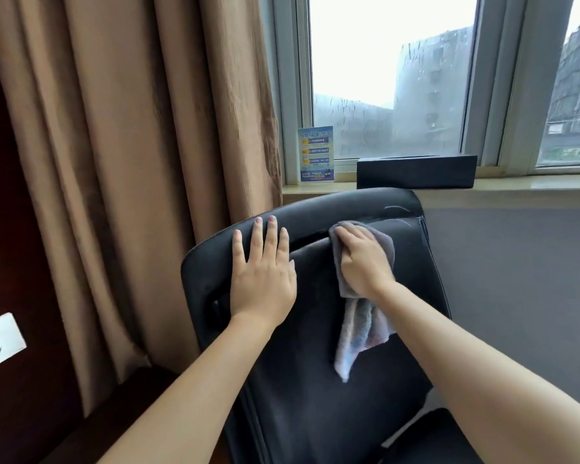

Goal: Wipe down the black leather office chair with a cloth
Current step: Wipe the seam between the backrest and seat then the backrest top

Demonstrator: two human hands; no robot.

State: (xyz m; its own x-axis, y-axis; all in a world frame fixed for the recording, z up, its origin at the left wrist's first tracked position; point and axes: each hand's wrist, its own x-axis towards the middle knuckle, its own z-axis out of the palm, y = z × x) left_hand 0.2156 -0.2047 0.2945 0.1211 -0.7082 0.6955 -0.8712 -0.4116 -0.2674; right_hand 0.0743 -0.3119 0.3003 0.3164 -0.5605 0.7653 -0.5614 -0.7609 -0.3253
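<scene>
The black leather office chair [315,329] stands with its backrest facing the camera, between the brown pleated curtain [131,162] and the grey wall under the window, its top edge just below the pale stone window sill [516,184].

Risk first. The grey microfibre cloth [359,329] is only partly bunched under the palm; a long tail hangs loose down the backrest. If pressure eases during a stroke, the cloth may well slide out and drop onto the seat. The chair probably swivels or rolls, so a firm sideways stroke could turn it away unless the bracing hand stays planted. Working near the top edge, an overshoot could carry the cloth towards the black rectangular box [416,172] and the small blue printed card [316,154] on the sill, though both sit behind the chair and apart from it.

Pose. The left hand [265,269] lies flat on the upper left of the backrest, fingers straight and slightly spread, tips reaching the curved top band; it grasps nothing and simply steadies. The right hand [365,259] has its fingers curled over the bunched upper part of the cloth, pressing it against the backrest just below the top band, knuckles up, forearm coming in from the lower right. Both arms are extended forward.
</scene>
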